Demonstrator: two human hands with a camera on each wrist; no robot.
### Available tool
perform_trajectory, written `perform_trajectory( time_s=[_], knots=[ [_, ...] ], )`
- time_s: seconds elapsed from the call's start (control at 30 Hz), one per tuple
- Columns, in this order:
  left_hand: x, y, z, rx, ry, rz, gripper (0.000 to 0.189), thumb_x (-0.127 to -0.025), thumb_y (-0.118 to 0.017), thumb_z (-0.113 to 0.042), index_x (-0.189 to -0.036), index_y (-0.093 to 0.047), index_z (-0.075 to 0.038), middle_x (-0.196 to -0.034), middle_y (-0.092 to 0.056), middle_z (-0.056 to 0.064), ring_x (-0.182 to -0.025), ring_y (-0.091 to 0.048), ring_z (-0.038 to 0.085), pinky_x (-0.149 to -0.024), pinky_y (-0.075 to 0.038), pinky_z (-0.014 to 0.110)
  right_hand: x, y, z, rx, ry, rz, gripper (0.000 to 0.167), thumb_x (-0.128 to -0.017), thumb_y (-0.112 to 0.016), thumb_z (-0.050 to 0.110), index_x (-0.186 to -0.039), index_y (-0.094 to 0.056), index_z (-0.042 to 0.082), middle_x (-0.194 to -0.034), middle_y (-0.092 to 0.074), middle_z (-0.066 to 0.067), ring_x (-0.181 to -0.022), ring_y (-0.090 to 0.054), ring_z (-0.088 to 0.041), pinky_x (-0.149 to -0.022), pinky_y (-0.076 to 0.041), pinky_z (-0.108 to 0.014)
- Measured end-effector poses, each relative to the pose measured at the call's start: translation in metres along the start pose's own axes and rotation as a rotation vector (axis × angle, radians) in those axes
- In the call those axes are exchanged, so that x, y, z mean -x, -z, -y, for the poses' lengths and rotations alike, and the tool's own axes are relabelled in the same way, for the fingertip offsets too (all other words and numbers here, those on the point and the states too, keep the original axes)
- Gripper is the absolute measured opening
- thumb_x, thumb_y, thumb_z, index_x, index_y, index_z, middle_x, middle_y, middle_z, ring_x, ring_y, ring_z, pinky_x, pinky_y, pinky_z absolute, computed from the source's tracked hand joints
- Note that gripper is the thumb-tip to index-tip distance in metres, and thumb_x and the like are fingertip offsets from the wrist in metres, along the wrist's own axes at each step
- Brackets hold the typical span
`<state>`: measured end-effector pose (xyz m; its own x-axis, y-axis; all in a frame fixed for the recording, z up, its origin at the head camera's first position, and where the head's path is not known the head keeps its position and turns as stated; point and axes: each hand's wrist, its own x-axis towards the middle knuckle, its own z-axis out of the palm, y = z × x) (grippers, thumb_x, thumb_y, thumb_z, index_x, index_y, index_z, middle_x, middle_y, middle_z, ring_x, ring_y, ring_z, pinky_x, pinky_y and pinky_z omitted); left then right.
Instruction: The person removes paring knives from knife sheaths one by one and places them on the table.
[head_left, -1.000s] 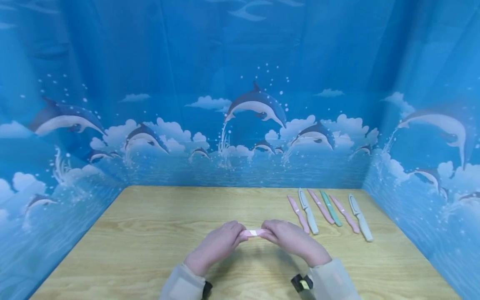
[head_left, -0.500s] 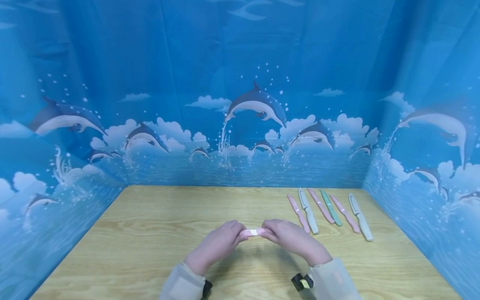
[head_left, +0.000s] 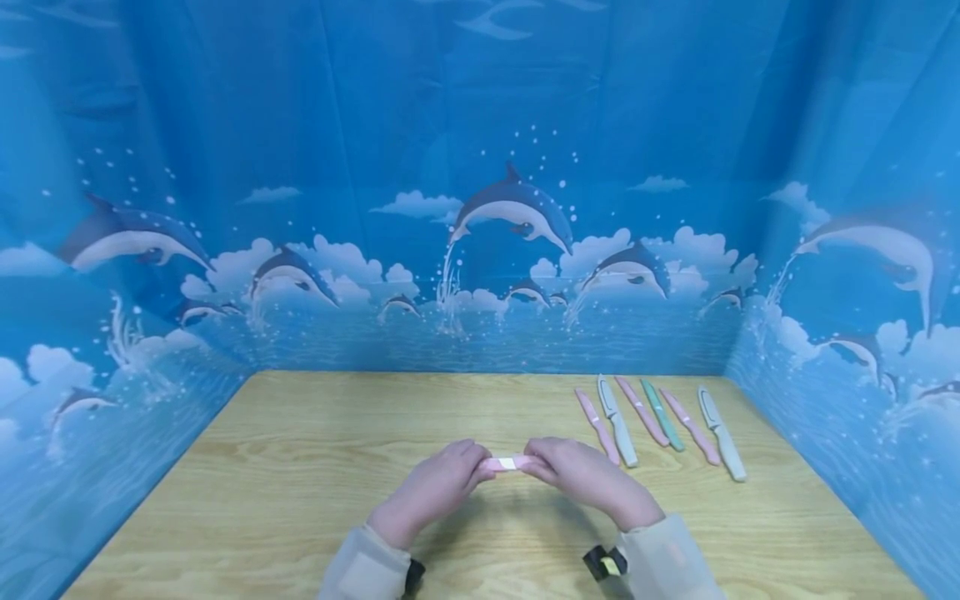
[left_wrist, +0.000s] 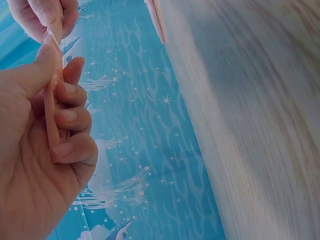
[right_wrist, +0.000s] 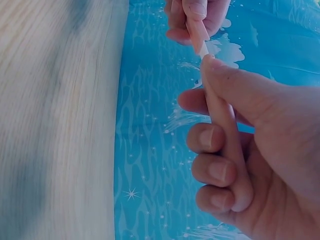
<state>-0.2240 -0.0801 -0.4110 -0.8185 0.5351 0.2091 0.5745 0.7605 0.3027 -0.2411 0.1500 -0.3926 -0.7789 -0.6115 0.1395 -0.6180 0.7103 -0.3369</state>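
Both hands hold one pink knife point(head_left: 508, 463) level between them, raised over the wooden table. My left hand point(head_left: 442, 483) grips its sheathed blade end point(left_wrist: 50, 112), thumb along the top and fingers curled under. Around the handle point(right_wrist: 228, 137) my right hand point(head_left: 588, 479) is wrapped, the thumb pressing near its front end. A short white band shows between the two thumbs in the head view. Most of the blade end is covered by the left fingers.
At the right of the wooden table point(head_left: 300, 442) lie several knives in a slanted row: pink ones point(head_left: 690, 427), a green one point(head_left: 662, 417) and pale grey-white ones point(head_left: 722, 435). A blue dolphin-print curtain point(head_left: 495, 342) borders the table's back and sides.
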Motion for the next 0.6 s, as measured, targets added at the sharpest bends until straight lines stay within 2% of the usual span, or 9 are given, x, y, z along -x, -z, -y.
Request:
perform_trajectory(
  time_s=[0.1,0.3,0.6],
  knots=[
    [0.0006,0.0008,0.0000,0.009,-0.002,0.002,0.023,-0.100,-0.051,-0.032,-0.105,-0.062,-0.013,-0.089,-0.058,-0.007,-0.076,-0.052,0.003,-0.070,-0.051,0.023,0.0002,0.0008,0.0004,-0.004,-0.006,0.002,0.018,-0.098,-0.055,0.032,-0.090,-0.061,0.017,-0.068,-0.046,0.014,-0.058,-0.040,0.000,-0.053,-0.039,-0.020],
    [-0.0011,0.0002,0.0009,0.007,-0.012,-0.012,0.028,-0.100,-0.048,-0.037,-0.105,-0.062,-0.013,-0.089,-0.059,-0.007,-0.077,-0.053,0.003,-0.072,-0.052,0.023,0.0025,0.0045,0.0014,-0.019,-0.002,-0.004,0.019,-0.098,-0.055,0.033,-0.090,-0.062,0.016,-0.068,-0.047,0.013,-0.058,-0.040,0.000,-0.053,-0.039,-0.020],
    [0.0005,0.0012,0.0009,0.028,0.010,-0.007,0.025,-0.100,-0.050,-0.035,-0.106,-0.062,-0.013,-0.089,-0.059,-0.007,-0.077,-0.053,0.003,-0.071,-0.052,0.024,0.0014,0.0037,0.0008,-0.013,-0.006,0.003,0.020,-0.098,-0.054,0.033,-0.091,-0.062,0.017,-0.067,-0.047,0.014,-0.058,-0.040,0.000,-0.053,-0.038,-0.020]
  ],
)
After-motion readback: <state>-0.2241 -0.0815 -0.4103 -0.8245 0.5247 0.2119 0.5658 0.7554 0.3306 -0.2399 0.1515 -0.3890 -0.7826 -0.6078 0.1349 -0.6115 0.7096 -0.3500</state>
